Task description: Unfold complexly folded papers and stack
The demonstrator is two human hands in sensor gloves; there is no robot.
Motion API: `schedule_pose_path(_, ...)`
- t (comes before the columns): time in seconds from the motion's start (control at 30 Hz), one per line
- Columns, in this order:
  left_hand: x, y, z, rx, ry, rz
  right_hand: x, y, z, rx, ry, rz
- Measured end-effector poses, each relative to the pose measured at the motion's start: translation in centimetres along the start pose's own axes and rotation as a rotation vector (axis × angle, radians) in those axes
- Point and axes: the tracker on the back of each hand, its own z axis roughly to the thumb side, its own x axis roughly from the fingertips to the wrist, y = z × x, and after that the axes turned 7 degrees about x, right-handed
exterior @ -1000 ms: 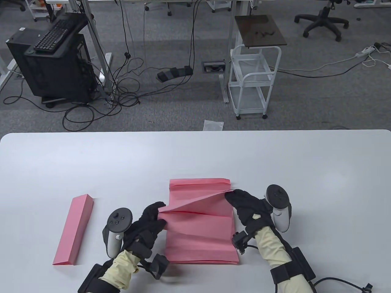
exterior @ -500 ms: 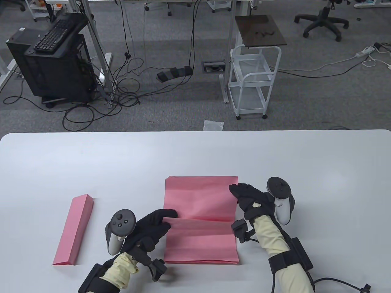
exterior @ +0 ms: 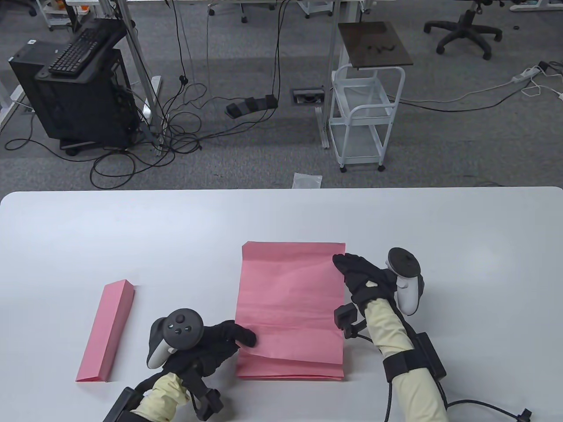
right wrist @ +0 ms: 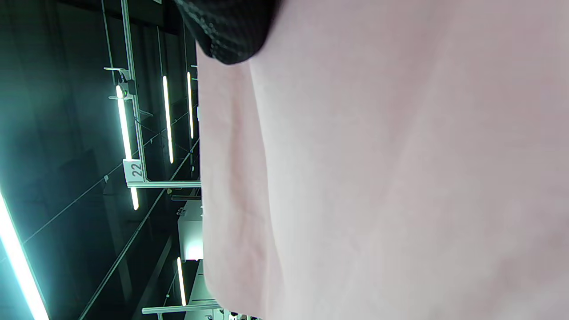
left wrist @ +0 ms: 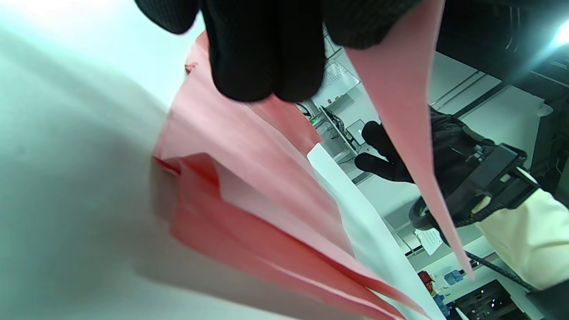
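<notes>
An unfolded pink sheet (exterior: 288, 303) lies spread over a stack of pink sheets (exterior: 290, 374) at the table's front middle. My left hand (exterior: 244, 337) pinches the sheet's left edge near its front corner and holds that part slightly raised. In the left wrist view its fingers (left wrist: 266, 53) grip the sheet (left wrist: 400, 102) above the stack (left wrist: 249, 209). My right hand (exterior: 345, 263) holds the sheet's far right corner. In the right wrist view the sheet (right wrist: 382, 178) fills the frame under a fingertip (right wrist: 229, 31). A folded pink paper strip (exterior: 107, 332) lies to the left.
The white table (exterior: 132, 237) runs wide on both sides and to the far edge. Beyond it on the floor are a white cart (exterior: 367, 118), a black computer stand (exterior: 74, 88) and cables.
The top sheet went from folded and creased to fully opened. My left hand drew its near part toward the front edge. My right hand moved slightly farther away with the far corner.
</notes>
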Motion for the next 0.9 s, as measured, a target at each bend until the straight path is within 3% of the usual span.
schedule_pose_path(0.13,0.0,0.4,-0.8,0.159,0.019,-0.115,-0.1,0.1,-0.2,0.013,-0.006,0.004)
schedule_pose_path(0.2,0.0,0.6,-1.1,0.219,-0.003,-0.044,-0.1,0.1,-0.3,0.019,-0.011,0.002)
schedule_pose_path(0.27,-0.1,0.7,-0.9,0.17,-0.031,0.047,-0.2,0.1,-0.4,0.013,-0.013,0.005)
schedule_pose_path(0.33,-0.1,0.7,-0.7,0.048,-0.041,0.036,-0.2,0.2,-0.5,0.006,-0.014,0.001)
schedule_pose_path(0.5,0.0,0.8,-0.2,0.027,-0.049,0.071,-0.2,0.1,-0.3,0.029,-0.009,-0.002)
schedule_pose_path(0.73,0.5,0.9,0.5,-0.136,-0.002,0.153,-0.8,-0.2,-0.6,0.071,-0.036,-0.019)
schedule_pose_path(0.8,0.3,0.8,0.8,-0.193,0.017,0.106,-1.1,-0.4,-1.0,0.078,-0.052,-0.027)
schedule_pose_path(0.9,0.0,1.1,0.6,-0.217,-0.021,-0.057,-1.5,-0.8,-1.5,0.105,-0.067,-0.03)
